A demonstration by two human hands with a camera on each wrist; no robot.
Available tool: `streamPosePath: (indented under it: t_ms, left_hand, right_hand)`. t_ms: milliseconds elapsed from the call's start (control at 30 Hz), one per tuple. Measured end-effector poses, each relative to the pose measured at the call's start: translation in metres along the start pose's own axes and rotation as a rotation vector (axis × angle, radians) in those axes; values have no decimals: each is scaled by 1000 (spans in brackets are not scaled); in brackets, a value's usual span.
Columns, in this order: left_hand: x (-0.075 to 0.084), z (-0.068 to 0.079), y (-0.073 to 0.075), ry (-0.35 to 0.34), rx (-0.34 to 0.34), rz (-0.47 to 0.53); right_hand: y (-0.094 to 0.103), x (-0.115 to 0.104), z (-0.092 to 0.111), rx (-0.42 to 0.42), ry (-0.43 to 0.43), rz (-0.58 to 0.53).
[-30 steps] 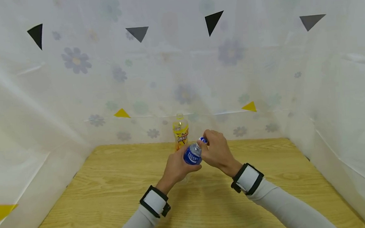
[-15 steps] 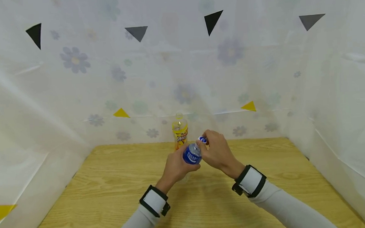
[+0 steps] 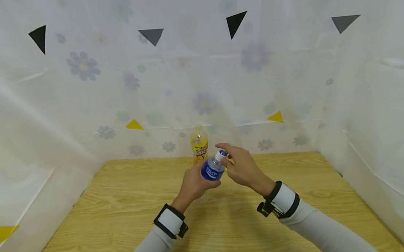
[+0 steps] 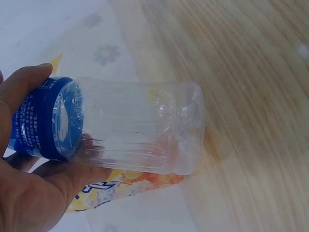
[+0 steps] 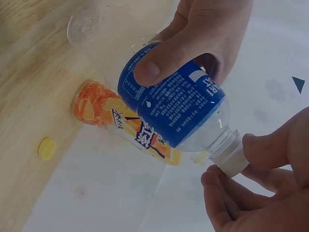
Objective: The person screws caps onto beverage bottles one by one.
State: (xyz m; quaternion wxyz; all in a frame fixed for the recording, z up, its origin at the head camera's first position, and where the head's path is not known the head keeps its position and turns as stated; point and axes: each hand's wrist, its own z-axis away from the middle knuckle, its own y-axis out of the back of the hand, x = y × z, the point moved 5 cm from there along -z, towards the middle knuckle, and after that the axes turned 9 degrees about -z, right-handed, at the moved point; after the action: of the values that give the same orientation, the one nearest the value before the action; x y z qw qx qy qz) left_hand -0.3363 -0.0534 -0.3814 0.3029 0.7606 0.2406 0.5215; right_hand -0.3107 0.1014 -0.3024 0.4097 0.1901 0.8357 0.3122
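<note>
We have the bottle (image 3: 212, 171) clasped round its blue label in our left hand (image 3: 192, 182), leaning toward the right above the table (image 3: 124, 210); whether its base touches the wood, we cannot tell. Our right hand (image 3: 242, 166) is up at the neck, thumb and a fingertip to either side of the cap (image 5: 231, 158) in a light pinch, the forefinger lifted clear. The two hands sit close together, one at the body and one at the top. The step looks to be turning the cap, though we cannot tell which way. To do it well, we should let the left hand only steady the bottle: the clear plastic below the label looks thin, and a hard squeeze may well buckle it. We should set thumb and fingers squarely round the cap's rim, keep it level with the neck, and turn in short, even twists so the threads do not bind. We also want elbow room, since the orange bottle (image 5: 128, 121) stands uncapped just behind, with a yellow cap (image 5: 47, 148) lying near it.
</note>
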Motion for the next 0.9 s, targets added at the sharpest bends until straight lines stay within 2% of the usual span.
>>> streamPosePath:
  t_ms: [467, 900]
  left_hand:
    - [2, 0, -1, -37, 2, -22]
    - [3, 1, -3, -43, 40, -38]
  right_hand:
    - [-3, 5, -3, 75, 6, 16]
    - [-5, 5, -4, 144, -7, 54]
